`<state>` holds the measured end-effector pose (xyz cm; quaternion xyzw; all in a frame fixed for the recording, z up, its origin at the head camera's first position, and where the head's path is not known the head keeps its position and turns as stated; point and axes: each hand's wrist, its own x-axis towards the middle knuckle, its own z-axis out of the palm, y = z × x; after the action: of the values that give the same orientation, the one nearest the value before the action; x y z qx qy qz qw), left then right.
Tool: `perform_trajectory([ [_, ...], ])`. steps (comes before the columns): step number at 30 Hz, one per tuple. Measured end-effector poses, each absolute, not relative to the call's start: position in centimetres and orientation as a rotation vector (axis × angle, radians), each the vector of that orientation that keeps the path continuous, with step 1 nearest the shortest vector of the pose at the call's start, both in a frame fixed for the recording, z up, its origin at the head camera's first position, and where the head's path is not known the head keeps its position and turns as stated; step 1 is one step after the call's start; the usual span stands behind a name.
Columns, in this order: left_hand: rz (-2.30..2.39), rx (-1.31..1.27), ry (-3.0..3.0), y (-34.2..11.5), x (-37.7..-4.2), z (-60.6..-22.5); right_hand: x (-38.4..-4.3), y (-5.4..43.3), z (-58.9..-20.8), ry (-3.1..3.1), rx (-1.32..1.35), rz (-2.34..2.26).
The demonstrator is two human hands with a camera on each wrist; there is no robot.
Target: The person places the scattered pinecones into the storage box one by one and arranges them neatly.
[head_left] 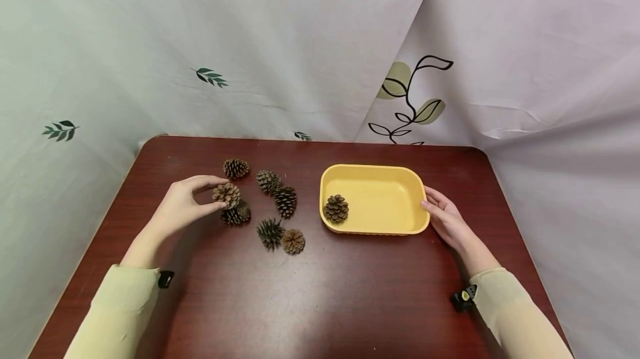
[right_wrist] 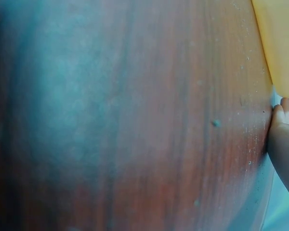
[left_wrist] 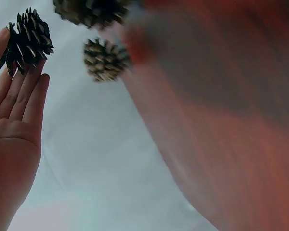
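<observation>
My left hand (head_left: 182,202) pinches a brown pine cone (head_left: 226,194) between thumb and fingers. In the left wrist view that held pine cone (left_wrist: 28,42) sits at the fingertips, its scales spread. Another pine cone (head_left: 236,214) lies on the table just behind and below it, partly covered in the head view. On the right, my right hand (head_left: 448,223) holds the end of a yellow plastic container (head_left: 385,200), thumb over the rim and fingers along the outer wall. One pine cone (head_left: 336,209) rests inside, at the container's left end.
A pine cone (head_left: 236,168) lies behind the left hand. Several more lie between the hand and the container, among them a dark one (head_left: 285,202) and a lighter brown one (head_left: 293,242). The reddish-brown table (head_left: 300,298) ends at a white curtain (head_left: 280,42) behind.
</observation>
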<state>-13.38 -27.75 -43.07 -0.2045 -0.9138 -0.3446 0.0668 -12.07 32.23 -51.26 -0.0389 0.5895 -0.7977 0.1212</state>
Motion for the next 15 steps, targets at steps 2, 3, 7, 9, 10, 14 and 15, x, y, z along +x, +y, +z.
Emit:
perform_trajectory([
  [2,-1.057,-0.645,-2.742,-26.8,-13.8,-42.7,-12.1,32.2,-51.2,1.719,-0.115,-2.331],
  [3,-1.063,-0.659,-2.737,-26.3,-13.9,-42.6,-12.1,32.2,-51.2,1.717,-0.116,-2.331],
  [7,-1.099,-0.715,-2.72,-24.2,-14.6,-42.0,-12.1,32.2,-51.2,1.713,-0.123,-2.334],
  [9,-1.114,-0.743,-2.719,-23.0,-15.0,-41.7,-12.1,32.2,-51.2,1.71,-0.124,-2.335],
  [10,-1.115,-0.761,-2.717,-22.4,-15.1,-41.6,-12.1,32.2,-51.2,1.708,-0.124,-2.339],
  [14,-1.132,-0.841,-2.706,-20.0,-15.8,-41.3,-12.1,32.2,-51.2,1.699,-0.126,-2.346],
  [15,-1.143,-0.864,-2.7,-19.4,-16.0,-41.2,-12.1,32.2,-51.2,1.697,-0.128,-2.347],
])
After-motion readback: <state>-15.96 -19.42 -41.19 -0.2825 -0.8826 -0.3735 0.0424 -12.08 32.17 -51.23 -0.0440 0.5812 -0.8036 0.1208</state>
